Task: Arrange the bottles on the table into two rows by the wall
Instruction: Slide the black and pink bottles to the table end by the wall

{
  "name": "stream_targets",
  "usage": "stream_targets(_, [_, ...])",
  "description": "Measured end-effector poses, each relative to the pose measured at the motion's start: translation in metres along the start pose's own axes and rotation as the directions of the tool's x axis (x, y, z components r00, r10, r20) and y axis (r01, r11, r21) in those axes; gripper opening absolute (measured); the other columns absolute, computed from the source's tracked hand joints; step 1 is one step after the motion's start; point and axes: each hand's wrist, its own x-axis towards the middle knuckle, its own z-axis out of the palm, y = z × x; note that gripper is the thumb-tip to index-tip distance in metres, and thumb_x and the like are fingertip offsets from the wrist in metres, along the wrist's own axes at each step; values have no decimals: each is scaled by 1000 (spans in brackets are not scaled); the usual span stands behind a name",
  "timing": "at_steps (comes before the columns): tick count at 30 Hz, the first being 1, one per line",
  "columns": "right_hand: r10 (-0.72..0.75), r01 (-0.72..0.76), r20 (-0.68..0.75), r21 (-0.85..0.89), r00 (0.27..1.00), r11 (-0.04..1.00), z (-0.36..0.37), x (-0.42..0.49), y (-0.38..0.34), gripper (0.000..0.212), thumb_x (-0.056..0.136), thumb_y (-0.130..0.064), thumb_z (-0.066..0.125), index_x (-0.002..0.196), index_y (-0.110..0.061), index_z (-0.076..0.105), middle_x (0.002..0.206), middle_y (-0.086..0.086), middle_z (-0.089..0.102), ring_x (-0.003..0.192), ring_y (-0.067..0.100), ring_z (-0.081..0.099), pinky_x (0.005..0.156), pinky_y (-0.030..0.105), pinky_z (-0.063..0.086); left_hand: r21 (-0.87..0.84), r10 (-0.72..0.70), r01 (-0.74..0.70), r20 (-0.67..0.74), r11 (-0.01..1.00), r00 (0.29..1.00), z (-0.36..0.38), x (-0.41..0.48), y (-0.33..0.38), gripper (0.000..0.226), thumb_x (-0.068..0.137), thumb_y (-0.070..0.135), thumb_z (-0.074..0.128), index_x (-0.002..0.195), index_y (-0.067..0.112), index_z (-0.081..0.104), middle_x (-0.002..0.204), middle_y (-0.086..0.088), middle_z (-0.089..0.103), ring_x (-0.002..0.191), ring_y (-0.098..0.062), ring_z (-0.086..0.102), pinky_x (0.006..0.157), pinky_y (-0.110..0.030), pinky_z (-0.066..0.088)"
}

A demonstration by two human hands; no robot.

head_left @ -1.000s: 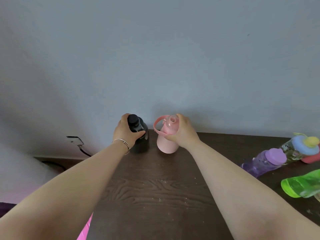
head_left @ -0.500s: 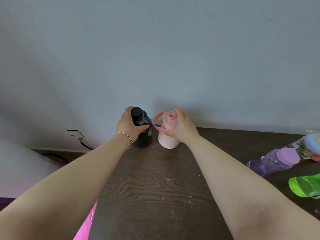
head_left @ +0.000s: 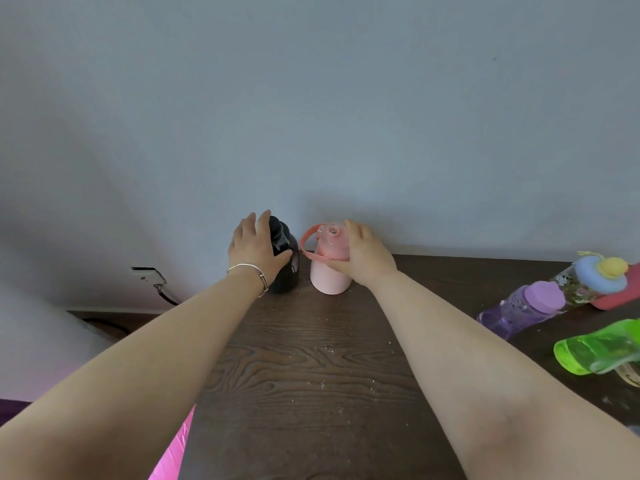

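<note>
Black bottle [head_left: 285, 261] and pink bottle [head_left: 329, 263] upright at wall, 12 o'clock. Left hand [head_left: 256, 249] fingers splayed, loosening off black; right hand [head_left: 363, 256] loosely cupping pink. Purple bottle [head_left: 523, 308] lies at 3 o'clock, cap toward wall, nearer right hand.

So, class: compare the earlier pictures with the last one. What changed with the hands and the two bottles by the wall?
The left hand has opened, its fingers lifting off the black bottle. The right hand is loosening but still touches the pink bottle. Both bottles stayed upright, side by side at the wall; the bottles at right still lie on the table.
</note>
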Motion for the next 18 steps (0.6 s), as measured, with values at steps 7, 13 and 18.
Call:
stream_targets(7, [-56,26,-74,-359,996,933,-21,-58,25,80,88,-50,64,149,-14,27,147,10,44,135,32,40,112,44,31,374,239,-242,56,895,969,-6,-34,25,89,83,49,64,151,22,14,158,-11,16,147,-34,7,117,-51,17])
stream_targets(13, [-34,-24,-126,-433,991,901,-39,-114,51,73,89,-52,61,146,-14,34,144,7,47,136,29,37,115,46,27,477,331,-366,160,799,930,8,-79,55,93,85,55,58,153,22,4,161,-9,9,148,-34,4,117,-53,14])
stream_targets(18, [-63,-22,-171,-454,983,891,-51,-151,83,69,88,-54,61,139,-13,40,137,6,52,131,28,42,110,43,30,490,336,-385,188,782,923,25,-115,95,92,84,54,59,152,22,4,158,-10,14,149,-33,6,116,-52,16])
